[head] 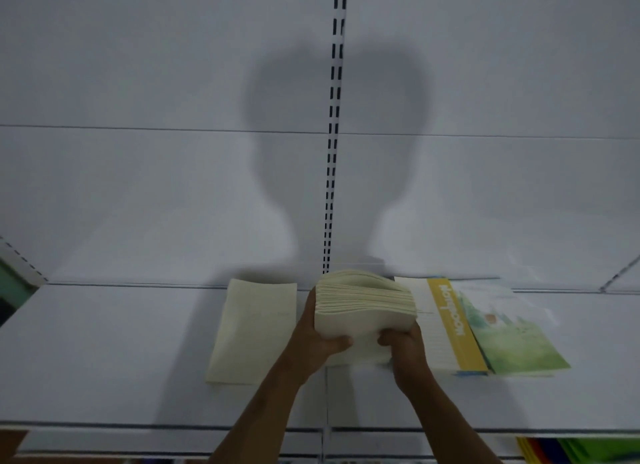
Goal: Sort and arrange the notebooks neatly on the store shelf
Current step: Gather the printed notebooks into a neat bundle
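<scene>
A thick stack of cream notebooks (363, 304) is held just above the white shelf (104, 342), near its middle. My left hand (313, 339) grips the stack's left side, thumb on the front. My right hand (405, 346) grips its lower right corner. To the left, one cream notebook (254, 328) lies flat on the shelf. To the right lies a notebook with a yellow spine band and a green cover (485, 328), partly under the held stack.
The white back panel (173, 152) rises behind the shelf, with a slotted upright (331, 152) down its middle. Shelf brackets show at the far left and right. Colourful items (571, 451) sit on a lower level at bottom right.
</scene>
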### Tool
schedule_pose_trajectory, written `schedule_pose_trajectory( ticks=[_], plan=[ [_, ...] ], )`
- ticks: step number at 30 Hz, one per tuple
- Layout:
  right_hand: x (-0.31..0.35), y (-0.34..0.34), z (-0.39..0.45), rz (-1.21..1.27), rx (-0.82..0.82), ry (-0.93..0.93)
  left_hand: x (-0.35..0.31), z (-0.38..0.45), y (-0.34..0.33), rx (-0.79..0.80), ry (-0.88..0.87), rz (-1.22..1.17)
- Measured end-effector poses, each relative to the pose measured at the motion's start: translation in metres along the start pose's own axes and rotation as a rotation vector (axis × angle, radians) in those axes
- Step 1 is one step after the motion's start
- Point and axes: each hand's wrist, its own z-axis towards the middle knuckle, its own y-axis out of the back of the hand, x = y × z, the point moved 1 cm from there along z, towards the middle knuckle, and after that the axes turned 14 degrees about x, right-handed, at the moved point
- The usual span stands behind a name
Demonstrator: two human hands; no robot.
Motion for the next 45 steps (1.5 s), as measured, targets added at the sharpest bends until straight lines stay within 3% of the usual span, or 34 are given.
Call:
schedule_pose_trajectory(
  ticks=[11,19,25,33,38,45],
  plan=[
    [0.003,-0.007,-0.001,-0.046,0.044,0.029,0.005,0.0,0.005,-0.054,0.001,0.016],
    [0.005,-0.008,0.01,-0.006,-0.038,0.003,0.004,0.003,0.0,-0.086,0.048,-0.088],
    [-0.004,-0.005,0.002,-0.039,-0.021,0.032,0.01,0.003,0.005,-0.061,0.052,-0.02],
    [0.001,0.001,0.015,-0.058,-0.059,-0.11,0.005,0.0,0.026,0.012,0.072,0.041],
    [-0.004,0.012,0.013,-0.112,0.031,-0.144,0.005,-0.003,0.036,0.001,0.08,0.032],
    [0.006,0.029,0.004,-0.238,0.168,-0.047,0.001,0.002,0.032,-0.035,0.074,0.014]
  ],
)
